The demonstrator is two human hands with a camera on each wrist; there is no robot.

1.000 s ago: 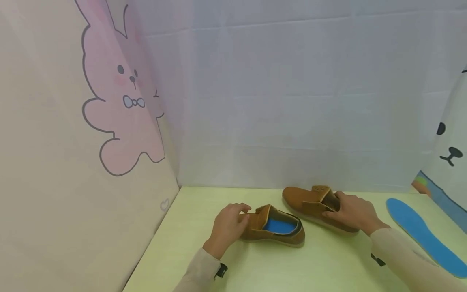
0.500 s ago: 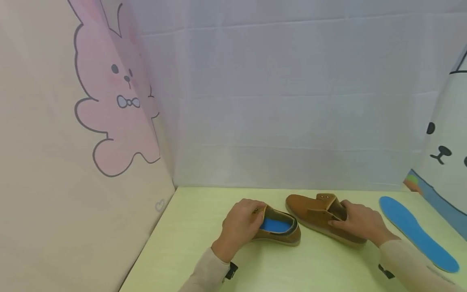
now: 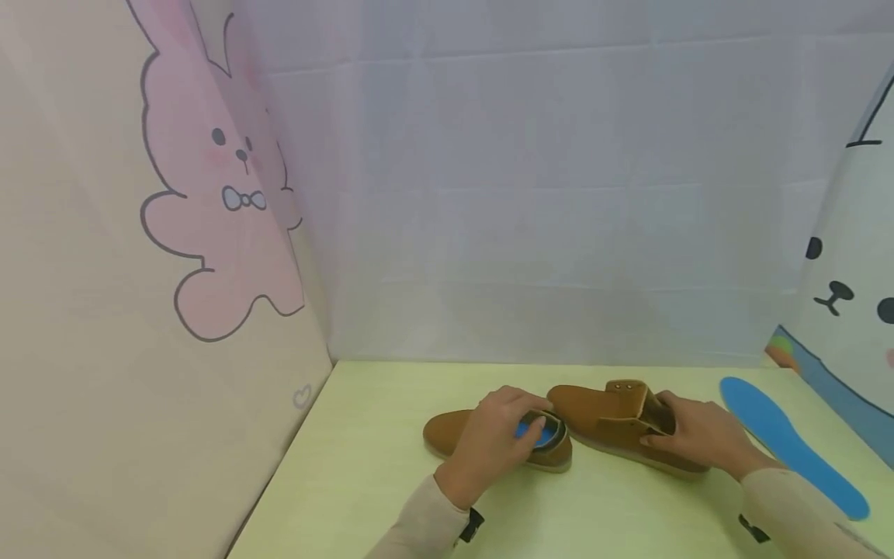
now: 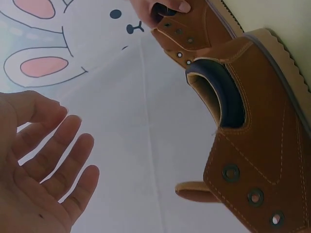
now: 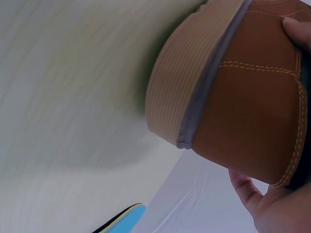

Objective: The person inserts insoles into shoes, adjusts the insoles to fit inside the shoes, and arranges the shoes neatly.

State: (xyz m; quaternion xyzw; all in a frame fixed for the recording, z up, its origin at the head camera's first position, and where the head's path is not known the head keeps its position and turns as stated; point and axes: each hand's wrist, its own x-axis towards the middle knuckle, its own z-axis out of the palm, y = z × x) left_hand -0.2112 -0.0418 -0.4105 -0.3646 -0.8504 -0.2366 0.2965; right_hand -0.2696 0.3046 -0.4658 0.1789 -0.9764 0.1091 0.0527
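Since nothing is yet settled between your two hands, begin at the far left, where a pink rabbit [image 3: 216, 210] is printed on the hanging beside the pale table [image 3: 328, 489]. Next comes the left shoe [image 3: 445, 432], lying flat on the table with its toe pointing left, its heel toward the other shoe and a fitted blue insole [image 3: 542, 440] showing in its mouth. Your left hand [image 3: 496, 436] hovers over it, fingers loosely bent and well spread; the left wrist view shows a gap between fingers and leather, so you have hold of nothing there.

Farther right, and a little behind, sits the right shoe [image 3: 601, 423], its toe just beside the left shoe's heel; you cannot tell whether they touch. Your right hand [image 3: 701, 436] grips it at the collar, thumb on the near side and fingers on the far side. Whether this shoe has an insole cannot be made out. Rightmost on the table lies a loose blue insole [image 3: 789, 446], untouched, past your right hand.

You appear to be at the step of handling the pair, one shoe gripped, one not. The next move probably calls for keeping that collar steady and closing your left fingers round the left shoe's rim.
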